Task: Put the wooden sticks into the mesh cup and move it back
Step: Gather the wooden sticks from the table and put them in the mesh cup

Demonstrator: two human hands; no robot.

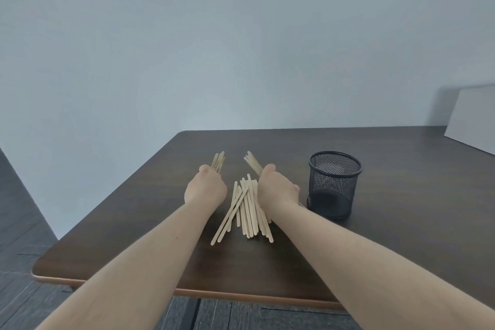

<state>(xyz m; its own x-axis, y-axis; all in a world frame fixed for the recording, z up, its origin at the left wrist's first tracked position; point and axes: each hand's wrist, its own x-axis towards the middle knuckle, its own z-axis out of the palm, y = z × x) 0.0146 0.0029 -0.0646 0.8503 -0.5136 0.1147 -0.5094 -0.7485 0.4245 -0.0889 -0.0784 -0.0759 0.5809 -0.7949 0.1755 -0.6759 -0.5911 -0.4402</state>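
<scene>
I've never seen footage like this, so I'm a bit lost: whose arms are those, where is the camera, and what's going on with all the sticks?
There is no robot here: a person wears a camera on the head, looking forward and down at their own bare arms. The left hand is closed around a bundle of wooden sticks, and the right hand grips a second bundle. Between the hands, a loose pile of sticks lies on the dark wooden table. To the right stands a black mesh cup, upright, with no sticks in it yet. A white board leans against the wall at the far right.
</scene>
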